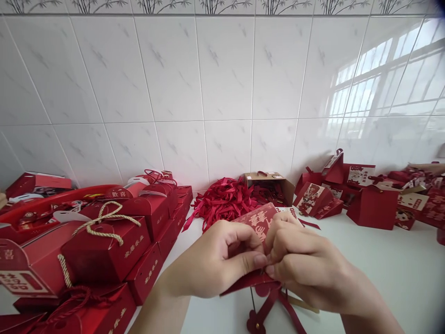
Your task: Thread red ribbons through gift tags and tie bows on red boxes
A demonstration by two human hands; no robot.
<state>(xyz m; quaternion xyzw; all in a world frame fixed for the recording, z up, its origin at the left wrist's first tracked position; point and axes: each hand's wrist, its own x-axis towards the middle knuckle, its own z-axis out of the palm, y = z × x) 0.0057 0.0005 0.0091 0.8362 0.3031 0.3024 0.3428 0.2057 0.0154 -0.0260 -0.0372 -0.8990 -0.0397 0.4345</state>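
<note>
Left forearm (162,308) and right forearm (370,304) both bare and angled inward, left hand (212,260) pinching with thumb and forefinger, right hand (311,260) tightly curled, fingertips (260,260) meeting close together

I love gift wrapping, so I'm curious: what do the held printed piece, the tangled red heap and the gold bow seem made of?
Held printed piece: probably card, fairly matt; it looks stiff and flat, with pale lettering.
Tangled red heap: likely satin ribbon; thin, limp, slightly glossy strips.
Gold bow: twisted cord, its spiral strands visible; fibre unclear.
</note>
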